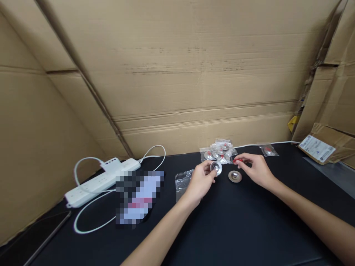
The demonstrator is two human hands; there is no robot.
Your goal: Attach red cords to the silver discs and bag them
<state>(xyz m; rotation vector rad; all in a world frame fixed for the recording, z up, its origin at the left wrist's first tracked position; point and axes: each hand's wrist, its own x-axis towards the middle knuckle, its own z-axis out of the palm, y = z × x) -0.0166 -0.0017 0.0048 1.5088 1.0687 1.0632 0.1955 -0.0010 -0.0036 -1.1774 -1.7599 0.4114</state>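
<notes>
a: what do the hands have hold of?
b: the left hand (201, 180) grips a shiny metal disc (216, 168), thumb over its front; the fingers behind are partly hidden. the right hand (255, 168) pinches a small red piece (237, 160), and the fingertips cover so much of it that its shape is hard to make out.
a: where are those two things?
b: in the hands, near each other but apart, at the far part of the black surface (249, 221). a second metal disc (235, 176) lies between the hands, fully in view.
a: and behind them?
b: a pile of clear packets (222, 150), discs and red bits showing through. they overlap, so i can't count them. one more packet (268, 150) lies off to the right.
a: anything else covered?
b: a clear plastic bag (182, 183) is partly behind the left hand. farther left, a pixelated patch (141, 197) masks whatever lies beside the white power strip (94, 184). a dark flat object (36, 238) is cut off at the lower left corner.
</notes>
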